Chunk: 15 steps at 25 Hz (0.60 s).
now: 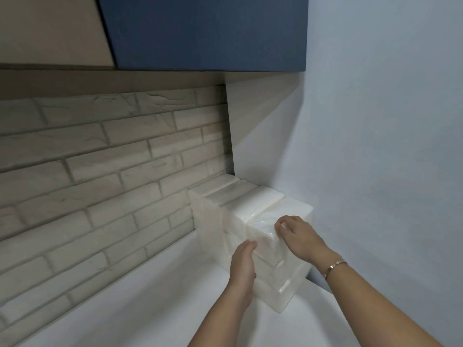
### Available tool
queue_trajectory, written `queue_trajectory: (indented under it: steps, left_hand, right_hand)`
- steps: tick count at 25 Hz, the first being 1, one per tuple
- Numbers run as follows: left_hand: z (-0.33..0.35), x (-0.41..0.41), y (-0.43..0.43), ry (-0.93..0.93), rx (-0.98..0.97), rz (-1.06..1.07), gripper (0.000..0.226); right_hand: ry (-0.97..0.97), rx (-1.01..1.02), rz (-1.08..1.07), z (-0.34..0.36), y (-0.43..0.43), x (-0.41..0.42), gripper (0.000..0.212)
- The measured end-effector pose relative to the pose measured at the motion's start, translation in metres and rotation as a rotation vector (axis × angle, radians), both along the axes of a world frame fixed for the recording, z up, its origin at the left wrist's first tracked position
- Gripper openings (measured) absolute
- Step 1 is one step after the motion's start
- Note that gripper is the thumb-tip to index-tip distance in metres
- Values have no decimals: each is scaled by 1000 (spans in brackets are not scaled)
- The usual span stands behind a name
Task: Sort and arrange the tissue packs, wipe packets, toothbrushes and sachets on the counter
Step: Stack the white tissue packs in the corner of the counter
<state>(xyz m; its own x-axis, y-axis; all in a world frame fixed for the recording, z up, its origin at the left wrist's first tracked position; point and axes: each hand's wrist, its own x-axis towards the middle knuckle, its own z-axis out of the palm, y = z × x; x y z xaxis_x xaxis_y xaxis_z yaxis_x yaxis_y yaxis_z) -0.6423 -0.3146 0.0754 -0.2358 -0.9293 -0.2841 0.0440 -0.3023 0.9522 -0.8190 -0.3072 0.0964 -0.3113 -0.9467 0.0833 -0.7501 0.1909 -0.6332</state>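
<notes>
White tissue packs in clear wrap stand stacked in rows in the counter's far right corner, against the brick backsplash and the wall. The nearest stack of tissue packs (280,279) is several packs high. My left hand (242,267) presses flat with straight fingers against the left side of this stack. My right hand (299,236) rests on the top pack (263,227), its fingers bent over the pack's near top edge. Further rows of tissue packs (240,196) stand behind, up to the backsplash. No wipe packets, toothbrushes or sachets are in view.
The white counter (155,291) stretches left and toward me from the stacks. A grey brick backsplash (100,171) runs along the back. A pale wall (375,171) bounds the right side. Blue and beige cabinets (208,31) hang overhead.
</notes>
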Motion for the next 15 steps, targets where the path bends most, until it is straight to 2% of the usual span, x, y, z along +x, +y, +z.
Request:
queue_trajectory:
  steps: [3,6,8,10,15]
  left_hand:
    - [6,30,16,21,-32,17,40]
    - [7,79,35,16,-64,81,48]
    - [3,111,48,-22,-105,120,33]
    - [-9,159,61,-76,-149,178,14]
    - [-38,306,109,-213,-202,246,11]
  right_hand:
    - [123,40,-58,19,5,11,45]
    - [238,-185,-160,23,20,51,40]
    - [161,-375,-182,16,34,88,35]
    - [60,-465,-143,1,45,140,30]
    - [-213,-352,44,-55,87,285,22]
